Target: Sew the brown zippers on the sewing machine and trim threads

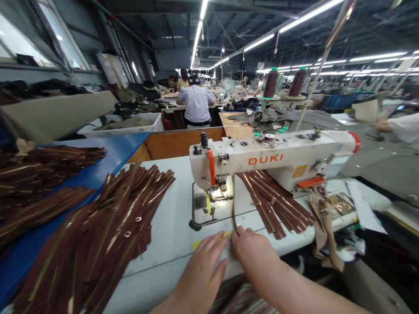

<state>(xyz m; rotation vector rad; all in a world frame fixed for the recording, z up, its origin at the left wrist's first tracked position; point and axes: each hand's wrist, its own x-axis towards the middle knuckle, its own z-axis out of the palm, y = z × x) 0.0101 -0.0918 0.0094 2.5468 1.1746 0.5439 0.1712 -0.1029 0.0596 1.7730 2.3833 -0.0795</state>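
My right hand [252,248] is closed at the near end of a narrow brown strip [233,205], which runs from beside the needle area toward me; whether it is a zipper seen edge-on I cannot tell. My left hand [204,266] lies at the table's front edge with fingers stretched and thumb apart, close to the right fingertips and over a yellow tape mark [196,245]. Ahead of both hands stands a white sewing machine [235,159] with a metal needle plate [203,213]. Brown zippers [275,205] with gold teeth fan out under its arm.
A large pile of brown zippers [108,222] covers the table's left side, with more zippers [42,174] on a blue surface [121,146]. Thread cones [271,83] stand behind the machine. Beige strips [322,231] hang at right. A seated person [197,102] works ahead; another person's hand [383,125] is at right.
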